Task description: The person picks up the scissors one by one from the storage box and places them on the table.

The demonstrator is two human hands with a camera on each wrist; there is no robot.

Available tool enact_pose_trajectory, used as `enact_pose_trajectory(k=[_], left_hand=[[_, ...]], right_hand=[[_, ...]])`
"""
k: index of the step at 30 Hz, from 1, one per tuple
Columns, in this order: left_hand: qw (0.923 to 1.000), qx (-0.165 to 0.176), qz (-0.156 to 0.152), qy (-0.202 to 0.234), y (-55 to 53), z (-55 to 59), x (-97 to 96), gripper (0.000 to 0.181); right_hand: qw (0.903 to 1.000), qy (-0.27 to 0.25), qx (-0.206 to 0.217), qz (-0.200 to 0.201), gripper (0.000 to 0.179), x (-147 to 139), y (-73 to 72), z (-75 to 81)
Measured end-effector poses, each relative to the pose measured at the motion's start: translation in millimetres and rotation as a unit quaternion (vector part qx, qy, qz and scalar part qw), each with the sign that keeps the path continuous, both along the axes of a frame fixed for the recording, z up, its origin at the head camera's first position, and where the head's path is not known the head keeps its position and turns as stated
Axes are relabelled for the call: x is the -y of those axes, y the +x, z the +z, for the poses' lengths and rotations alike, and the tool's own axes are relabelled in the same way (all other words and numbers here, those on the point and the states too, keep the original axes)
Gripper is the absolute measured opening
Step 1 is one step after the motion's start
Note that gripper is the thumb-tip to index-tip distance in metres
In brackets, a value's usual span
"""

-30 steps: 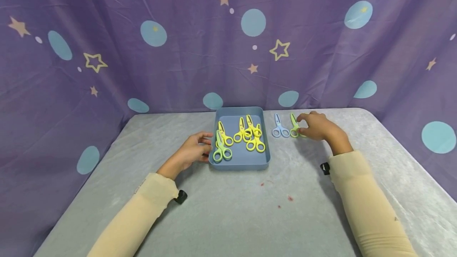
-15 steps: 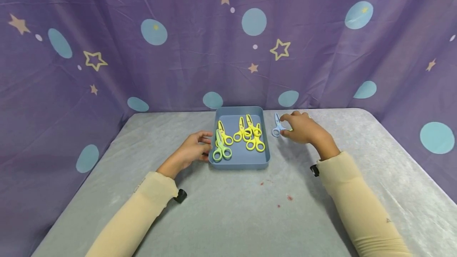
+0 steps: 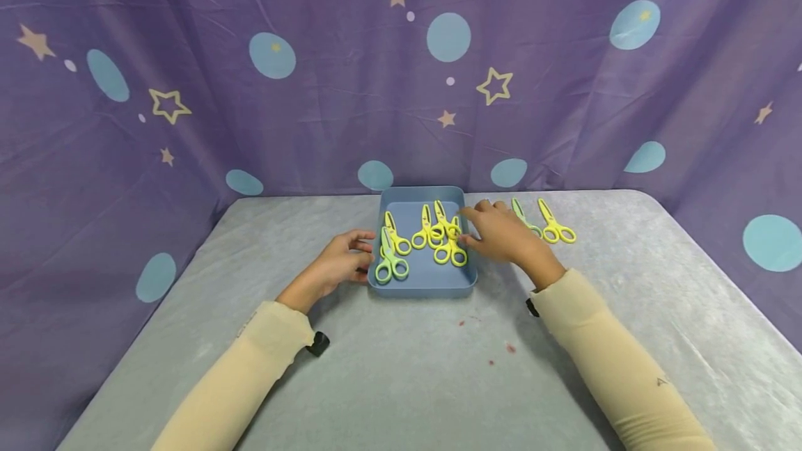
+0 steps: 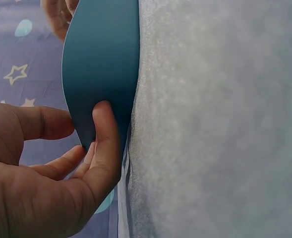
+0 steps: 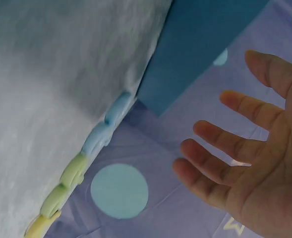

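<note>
A blue-grey tray (image 3: 432,280) holds several yellow scissors (image 3: 427,227) and one pair of green scissors (image 3: 388,248) at its left side. My left hand (image 3: 341,259) rests against the tray's left wall, its fingertips on the rim and outer face in the left wrist view. Over the tray's right edge hovers my right hand (image 3: 504,234), fingers spread and holding nothing, as the right wrist view shows. Right of the tray lie blue scissors (image 5: 97,138), mostly hidden under that hand in the head view, then green scissors (image 3: 519,210) and yellow scissors (image 3: 547,216).
The grey cloth-covered table (image 3: 401,374) runs back to a purple curtain (image 3: 326,89) with stars and dots, close behind the tray. A few small red marks (image 3: 510,349) dot the cloth in front.
My right hand has moved left from the green scissors, past the blue ones, to the tray's right edge, uncovering the green and yellow scissors on the table. The left hand has stayed put.
</note>
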State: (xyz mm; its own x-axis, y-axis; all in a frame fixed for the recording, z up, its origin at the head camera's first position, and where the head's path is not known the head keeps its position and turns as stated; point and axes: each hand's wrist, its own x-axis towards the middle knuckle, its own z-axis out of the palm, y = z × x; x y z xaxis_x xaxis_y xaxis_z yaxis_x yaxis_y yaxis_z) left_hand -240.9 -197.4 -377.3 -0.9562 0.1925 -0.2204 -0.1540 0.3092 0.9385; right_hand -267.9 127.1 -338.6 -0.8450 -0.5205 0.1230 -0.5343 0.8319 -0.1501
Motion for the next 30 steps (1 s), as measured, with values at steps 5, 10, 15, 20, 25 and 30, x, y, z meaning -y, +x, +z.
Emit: enact_pose_trajectory(k=[5,10,15,20,25,30], left_hand=[[1.0,-0.002,0.0,0.003,1.0,0.2,0.9,0.05],[1.0,0.0,0.002,0.002,2.2,1.4,0.6,0.05],[1.0,0.002,0.0,0.001,-0.4,0.2,1.0,0.05],[1.0,0.003,-0.002,0.003,-1.1,-0.6,1.4,0.05],[1.0,0.004,-0.002,0.003,0.1,0.4,1.3,0.049],[1.0,0.004,0.0,0.002,0.7,1.1,0.5,0.049]], right_hand=[[0.9997,0.009,-0.018,0.017,0.055,15.6,3.0,-2.4],[0.9992,0.014,-0.026,0.027,0.055,31.9,5.9,-2.7],[0.9991,0.018,-0.015,0.034,0.057,48.8,7.7,-3.8],[0.9986,0.033,-0.002,0.042,0.061,64.0,8.9,-6.6],[0.9977,0.048,0.012,0.047,0.064,75.1,10.3,-9.6],[0.9964,0.06,0.027,0.052,0.069,84.4,11.6,-13.2]])
